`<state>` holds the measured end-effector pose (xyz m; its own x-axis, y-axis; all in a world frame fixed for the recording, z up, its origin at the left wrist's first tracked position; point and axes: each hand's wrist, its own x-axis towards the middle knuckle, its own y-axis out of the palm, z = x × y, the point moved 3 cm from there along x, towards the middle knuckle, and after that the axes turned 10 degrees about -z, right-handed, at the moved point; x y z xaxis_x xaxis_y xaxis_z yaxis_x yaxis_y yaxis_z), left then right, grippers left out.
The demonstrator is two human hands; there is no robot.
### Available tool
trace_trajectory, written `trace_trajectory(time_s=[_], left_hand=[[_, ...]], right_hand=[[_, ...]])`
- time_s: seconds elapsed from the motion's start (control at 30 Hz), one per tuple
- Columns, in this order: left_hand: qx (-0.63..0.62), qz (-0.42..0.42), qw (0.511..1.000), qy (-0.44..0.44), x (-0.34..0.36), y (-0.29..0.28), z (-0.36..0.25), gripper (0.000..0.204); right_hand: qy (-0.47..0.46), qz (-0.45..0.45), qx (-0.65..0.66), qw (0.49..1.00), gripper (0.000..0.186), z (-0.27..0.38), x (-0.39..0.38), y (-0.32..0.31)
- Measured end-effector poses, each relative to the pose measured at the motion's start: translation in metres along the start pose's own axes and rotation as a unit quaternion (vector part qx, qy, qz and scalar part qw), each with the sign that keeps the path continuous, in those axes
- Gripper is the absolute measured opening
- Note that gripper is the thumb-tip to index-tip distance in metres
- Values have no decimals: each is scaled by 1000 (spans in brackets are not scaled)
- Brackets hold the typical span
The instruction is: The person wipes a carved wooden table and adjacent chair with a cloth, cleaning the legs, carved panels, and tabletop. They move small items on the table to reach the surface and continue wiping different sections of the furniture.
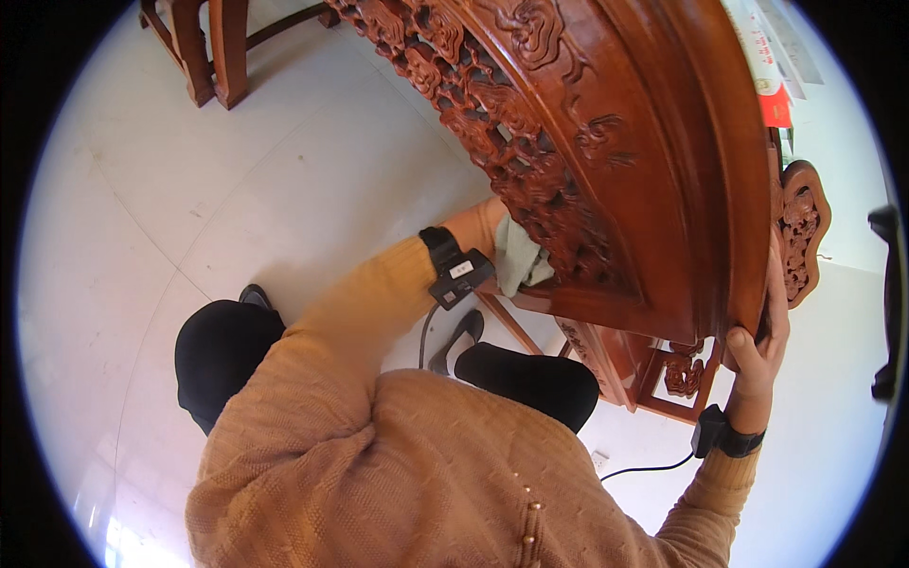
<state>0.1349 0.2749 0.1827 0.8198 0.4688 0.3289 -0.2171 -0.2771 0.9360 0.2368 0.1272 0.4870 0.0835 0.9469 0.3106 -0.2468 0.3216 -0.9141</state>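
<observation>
A reddish-brown wooden table (663,170) with a moulded edge fills the upper right. Its openwork apron (530,161) is carved with curling shapes. My left hand (490,216) reaches in behind the apron, its fingers hidden by the carving. A pale green cloth (516,256) is bunched at that hand and shows below the carving. My right hand (757,364) is closed round the table's rim at the right, the thumb on the near side and the fingers along the outer face.
Below the table stands a smaller carved wooden piece (653,402). Wooden furniture legs (227,57) show at the top left. Papers (772,95) and a carved wooden back piece (803,232) are beyond the rim. Black cables (653,468) hang from both wrist devices. Pale tiles (189,189) cover the floor.
</observation>
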Motion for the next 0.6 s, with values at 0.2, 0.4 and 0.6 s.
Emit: trace_trajectory(time_s=[0.2,0.4,0.6], left_hand=[[52,15,998,-8,-5,-2,11,38],[170,31,984,-49,-13,-6,15,37],[304,-24,950,-69,-36,-22,10,36]], right_hand=[[38,2,13,999,102,-14,-8,-4],[10,-2,-8,1000,101,-2,-1,0],[-10,-2,50,999,82,19,0,3]])
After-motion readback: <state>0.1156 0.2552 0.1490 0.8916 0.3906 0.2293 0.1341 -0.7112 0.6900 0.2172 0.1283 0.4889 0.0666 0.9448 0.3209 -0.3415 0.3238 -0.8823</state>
